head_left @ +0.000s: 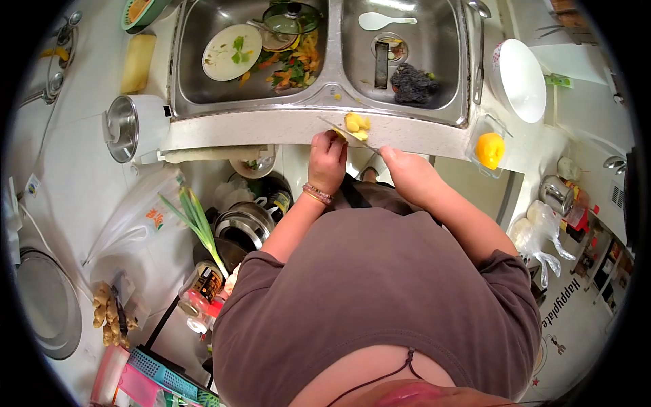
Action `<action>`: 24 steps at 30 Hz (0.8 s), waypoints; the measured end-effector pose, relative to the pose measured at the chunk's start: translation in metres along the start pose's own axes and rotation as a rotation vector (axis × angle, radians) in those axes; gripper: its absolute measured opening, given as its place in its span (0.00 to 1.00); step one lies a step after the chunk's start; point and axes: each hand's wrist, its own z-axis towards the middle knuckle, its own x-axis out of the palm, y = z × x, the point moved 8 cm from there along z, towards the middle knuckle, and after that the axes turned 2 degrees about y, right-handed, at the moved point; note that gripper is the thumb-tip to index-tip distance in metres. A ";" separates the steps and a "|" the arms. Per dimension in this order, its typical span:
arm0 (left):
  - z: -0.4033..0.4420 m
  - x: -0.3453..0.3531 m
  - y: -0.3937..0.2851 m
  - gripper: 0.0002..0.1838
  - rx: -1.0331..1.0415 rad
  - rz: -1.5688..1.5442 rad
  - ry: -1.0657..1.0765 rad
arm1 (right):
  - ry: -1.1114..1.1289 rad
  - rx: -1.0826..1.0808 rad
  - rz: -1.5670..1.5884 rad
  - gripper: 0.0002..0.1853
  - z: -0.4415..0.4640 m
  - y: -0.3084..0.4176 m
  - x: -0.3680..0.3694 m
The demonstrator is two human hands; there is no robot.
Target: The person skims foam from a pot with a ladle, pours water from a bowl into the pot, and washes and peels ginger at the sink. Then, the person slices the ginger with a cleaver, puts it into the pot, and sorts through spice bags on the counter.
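My left hand (pixel 327 164), with beaded bracelets at the wrist, is closed at the counter's front edge. Between its fingertips is a small yellow-brown piece of ginger (pixel 340 135), mostly covered by the fingers. My right hand (pixel 409 178) is wrapped round the handle of a knife (pixel 363 141), whose thin blade slants up and left against that piece. Pale yellow peeled ginger pieces (pixel 357 123) lie on the counter (pixel 251 130) just beyond the blade.
The left sink basin (pixel 196 95) holds a plate (pixel 232 53), a glass lid (pixel 291 18) and vegetable scraps (pixel 298 64). In the right basin lie a white rice paddle (pixel 386 21) and a dark scouring pad (pixel 413 84). A white bowl (pixel 519 80) and a yellow pepper (pixel 489 150) stand rightward.
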 end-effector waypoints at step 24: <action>-0.008 0.008 0.015 0.15 0.051 -0.026 0.098 | -0.132 -0.038 0.093 0.07 0.021 0.000 0.015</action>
